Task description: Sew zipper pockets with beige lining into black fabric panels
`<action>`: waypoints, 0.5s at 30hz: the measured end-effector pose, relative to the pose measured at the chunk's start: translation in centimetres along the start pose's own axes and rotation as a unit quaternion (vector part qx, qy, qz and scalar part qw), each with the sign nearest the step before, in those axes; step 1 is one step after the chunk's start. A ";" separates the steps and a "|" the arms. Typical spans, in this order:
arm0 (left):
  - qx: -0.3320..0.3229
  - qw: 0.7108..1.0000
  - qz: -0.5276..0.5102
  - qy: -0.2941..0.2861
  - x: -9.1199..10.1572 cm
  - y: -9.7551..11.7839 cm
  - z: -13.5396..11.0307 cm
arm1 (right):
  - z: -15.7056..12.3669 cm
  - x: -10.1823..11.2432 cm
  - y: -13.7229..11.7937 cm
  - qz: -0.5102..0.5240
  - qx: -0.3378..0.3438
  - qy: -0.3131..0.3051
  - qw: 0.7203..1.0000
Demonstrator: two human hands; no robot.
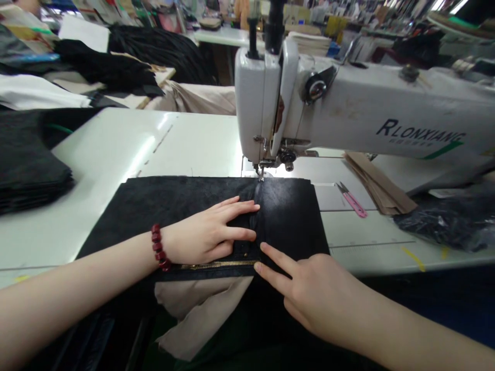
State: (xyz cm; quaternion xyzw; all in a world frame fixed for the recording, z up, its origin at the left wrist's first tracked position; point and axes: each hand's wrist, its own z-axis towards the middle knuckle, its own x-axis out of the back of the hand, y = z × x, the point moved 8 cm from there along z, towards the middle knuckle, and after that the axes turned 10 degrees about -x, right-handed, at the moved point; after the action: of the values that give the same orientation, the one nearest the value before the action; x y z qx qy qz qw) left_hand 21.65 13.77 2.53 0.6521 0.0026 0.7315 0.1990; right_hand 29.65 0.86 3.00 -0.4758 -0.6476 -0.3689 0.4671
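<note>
A black fabric piece (pixel 170 206) with a brass zipper (pixel 216 265) along its near edge lies flat under the needle (pixel 260 171) of a white sewing machine (pixel 348 111). My left hand (pixel 209 232) lies flat on the fabric with fingers stretched toward a vertical seam, open. My right hand (pixel 305 293) presses two extended fingertips on the fabric by the zipper's right end, nothing held. A red bead bracelet (pixel 159 247) circles my left wrist. Beige lining (pixel 201 314) hangs below the zipper over the table edge.
A stack of black fabric (pixel 27 165) sits at the left on the white table (pixel 127 144). Pink thread snips (pixel 352 200), brown paper pieces (pixel 381 185) and a dark plastic bag (pixel 444 219) lie at the right. More black cloth (pixel 116 64) is piled behind.
</note>
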 end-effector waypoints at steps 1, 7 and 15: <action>0.001 1.000 -0.001 0.000 0.0 0.0 0.0 | 0.0 -0.2 0.0 -0.001 -0.001 0.002 1.000; 0.005 1.000 -0.003 0.001 0.1 -0.3 0.0 | 0.3 -0.4 0.3 0.001 0.001 0.032 0.999; 0.007 1.000 -0.004 0.001 0.3 -1.3 0.0 | 1.1 0.0 0.6 -0.005 0.008 0.026 1.000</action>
State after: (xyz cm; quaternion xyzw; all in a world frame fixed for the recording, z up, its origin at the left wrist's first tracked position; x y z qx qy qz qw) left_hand 21.97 15.04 2.48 0.6530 0.0108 0.7312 0.1972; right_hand 29.96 2.02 2.67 -0.4588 -0.6407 -0.3781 0.4858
